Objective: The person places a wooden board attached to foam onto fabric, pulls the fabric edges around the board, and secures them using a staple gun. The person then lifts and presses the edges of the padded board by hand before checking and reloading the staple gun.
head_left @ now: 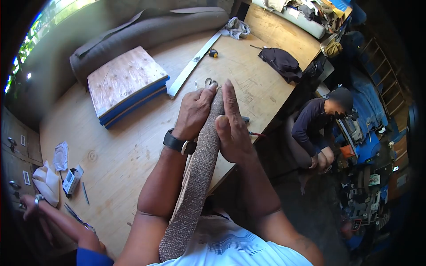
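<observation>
A long panel covered in grey-brown woven fabric (197,190) stands on edge, running from my torso out over the table. A strip of pale, wood-like edge shows along its left side. My left hand (194,111), with a black wristband above it, is closed on the panel's far left part; its fingertips are partly hidden. On the other side, my right hand (233,128) lies flat against the fabric with fingers stretched out and thumb apart. Just beyond my left hand is a small metal loop (209,82), perhaps a scissors handle.
The wooden table (133,155) carries stacked blue-edged boards (128,82), a metal ruler (195,62), a tape measure (213,53), a fabric roll (151,37) and a dark bag (280,64). Scissors (80,217) lie near another person's arm (66,221). A co-worker (317,119) sits at right.
</observation>
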The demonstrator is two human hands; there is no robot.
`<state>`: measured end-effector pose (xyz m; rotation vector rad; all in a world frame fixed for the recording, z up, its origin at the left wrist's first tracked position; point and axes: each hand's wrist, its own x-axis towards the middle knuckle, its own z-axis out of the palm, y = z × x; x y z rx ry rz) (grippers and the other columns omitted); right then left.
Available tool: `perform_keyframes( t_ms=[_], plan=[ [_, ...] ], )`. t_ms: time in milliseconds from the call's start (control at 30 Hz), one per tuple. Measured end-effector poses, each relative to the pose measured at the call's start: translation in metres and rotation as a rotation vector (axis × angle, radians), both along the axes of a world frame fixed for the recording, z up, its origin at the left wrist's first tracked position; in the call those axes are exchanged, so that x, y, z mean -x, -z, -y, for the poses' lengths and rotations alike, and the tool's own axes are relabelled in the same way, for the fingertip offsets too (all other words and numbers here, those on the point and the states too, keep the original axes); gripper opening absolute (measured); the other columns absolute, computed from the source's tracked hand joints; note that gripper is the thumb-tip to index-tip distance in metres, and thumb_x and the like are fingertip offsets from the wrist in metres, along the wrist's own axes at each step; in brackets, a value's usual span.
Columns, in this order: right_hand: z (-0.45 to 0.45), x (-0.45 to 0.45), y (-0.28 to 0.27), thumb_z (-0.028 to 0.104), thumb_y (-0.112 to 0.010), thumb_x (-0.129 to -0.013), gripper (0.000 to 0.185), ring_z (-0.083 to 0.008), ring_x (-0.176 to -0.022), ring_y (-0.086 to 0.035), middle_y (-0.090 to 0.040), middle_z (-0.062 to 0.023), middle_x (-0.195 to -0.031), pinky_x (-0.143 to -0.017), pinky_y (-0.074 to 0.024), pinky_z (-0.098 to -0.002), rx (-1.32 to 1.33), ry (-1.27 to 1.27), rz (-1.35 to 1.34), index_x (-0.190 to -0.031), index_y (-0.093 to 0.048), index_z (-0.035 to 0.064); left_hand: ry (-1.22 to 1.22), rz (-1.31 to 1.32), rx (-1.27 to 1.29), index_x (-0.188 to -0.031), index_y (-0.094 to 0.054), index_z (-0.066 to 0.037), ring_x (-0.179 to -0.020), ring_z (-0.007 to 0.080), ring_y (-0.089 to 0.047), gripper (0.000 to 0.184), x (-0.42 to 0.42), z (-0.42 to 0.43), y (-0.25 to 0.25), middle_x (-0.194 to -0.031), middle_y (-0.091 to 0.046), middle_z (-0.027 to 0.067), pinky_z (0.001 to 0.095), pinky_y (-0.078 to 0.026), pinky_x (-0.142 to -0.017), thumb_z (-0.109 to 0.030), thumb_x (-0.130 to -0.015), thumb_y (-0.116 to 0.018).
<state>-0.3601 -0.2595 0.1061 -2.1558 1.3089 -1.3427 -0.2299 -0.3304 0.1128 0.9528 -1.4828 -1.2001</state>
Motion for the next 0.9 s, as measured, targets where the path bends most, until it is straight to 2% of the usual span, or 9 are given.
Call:
perform_keyframes(
  t_ms=[200,367,467,500,533,633,733,833,900],
  plan=[
    [-0.043,-0.022,-0.001,0.062,-0.027,-0.104,0.088,-0.0474,-0.154,-0.014,-0.016,-0.0314,-0.165,-0.124,-0.0154,-0.0549,0.104,0.014,-0.150,-0.158,-0.020,-0.0083,0.044,-0.069,-0.075,-0.076,-0.060,0.005,-0.064,0.0158,-0.047,0.052,0.001,0.000,0.007,-0.070,-0.059,0.0091,0.0331,-0.042,-0.061,-0.038,-0.105,-0.054],
    [-0.080,-0.035,-0.007,0.064,-0.028,-0.103,0.084,-0.0423,-0.153,-0.023,-0.029,-0.0270,-0.161,-0.122,-0.0199,-0.0566,0.124,-0.118,-0.271,-0.153,-0.036,-0.0028,0.056,-0.025,-0.040,-0.081,-0.064,0.006,-0.066,0.0167,-0.049,0.052,0.013,0.004,0.006,-0.072,-0.060,0.0081,0.0326,-0.043,-0.063,-0.040,-0.105,-0.053],
    [-0.067,-0.028,0.028,0.060,-0.029,-0.105,0.074,-0.0330,-0.138,-0.042,-0.045,-0.0206,-0.150,-0.113,-0.0327,-0.0524,-0.085,-0.164,0.858,-0.147,-0.043,0.0007,-0.050,0.046,-0.016,-0.086,-0.066,0.006,-0.067,0.0171,-0.050,0.052,-0.014,0.001,0.007,-0.073,-0.061,0.0074,0.0323,-0.044,-0.065,-0.040,-0.105,-0.053],
    [-0.058,-0.021,0.037,0.057,-0.030,-0.106,0.069,-0.0294,-0.130,-0.050,-0.050,-0.0180,-0.145,-0.108,-0.0381,-0.0504,-0.200,0.066,1.109,-0.146,-0.044,0.0028,-0.063,0.085,-0.036,-0.092,-0.068,0.004,-0.070,0.0164,-0.053,0.051,-0.023,-0.002,0.006,-0.078,-0.064,0.0074,0.0312,-0.045,-0.066,-0.043,-0.105,-0.054],
    [-0.040,-0.004,0.092,0.053,-0.033,-0.109,0.058,-0.0208,-0.118,-0.058,-0.058,-0.0119,-0.133,-0.099,-0.0465,-0.0425,-0.442,0.109,1.172,-0.144,-0.047,0.0094,-0.039,0.123,-0.054,-0.099,-0.070,0.003,-0.074,0.0158,-0.056,0.050,-0.020,-0.006,0.005,-0.084,-0.066,0.0074,0.0301,-0.045,-0.068,-0.045,-0.105,-0.054],
    [-0.037,-0.036,0.096,0.065,-0.029,-0.106,0.072,-0.0193,-0.125,-0.054,-0.055,-0.0121,-0.138,-0.104,-0.0447,-0.0406,-0.528,0.086,1.272,-0.150,-0.042,0.0091,0.103,0.209,-0.044,-0.115,-0.072,0.000,-0.084,0.0159,-0.060,0.056,0.015,-0.020,-0.007,-0.095,-0.071,0.0076,0.0304,-0.048,-0.077,-0.051,-0.105,-0.053],
    [-0.026,-0.024,0.101,0.055,-0.037,-0.109,0.056,-0.0140,-0.096,-0.067,-0.068,-0.0067,-0.112,-0.084,-0.0558,-0.0316,-0.421,-0.302,1.623,-0.134,-0.055,0.0088,0.188,0.376,-0.024,-0.118,-0.072,-0.001,-0.086,0.0152,-0.059,0.051,0.025,-0.030,-0.006,-0.098,-0.071,0.0070,0.0287,-0.047,-0.080,-0.046,-0.106,-0.052],
    [-0.044,-0.038,0.117,0.049,-0.051,-0.105,0.047,-0.0121,-0.093,-0.066,-0.071,-0.0047,-0.110,-0.085,-0.0534,-0.0274,-0.214,-0.158,1.809,-0.126,-0.063,0.0093,0.327,0.310,0.236,-0.105,-0.070,0.000,-0.081,0.0214,-0.058,0.034,0.038,-0.070,0.005,-0.095,-0.067,0.0109,0.0342,-0.047,-0.079,-0.028,-0.105,-0.051],
    [-0.064,-0.041,0.133,0.052,-0.053,-0.103,0.049,-0.0129,-0.095,-0.065,-0.071,-0.0045,-0.112,-0.089,-0.0508,-0.0273,-0.274,-0.088,1.907,-0.123,-0.066,0.0097,0.368,0.449,0.565,-0.114,-0.070,-0.003,-0.098,0.0310,-0.064,0.030,0.038,-0.073,0.056,-0.120,-0.066,0.0147,0.0390,-0.049,-0.089,-0.022,-0.106,-0.048]
  ],
)
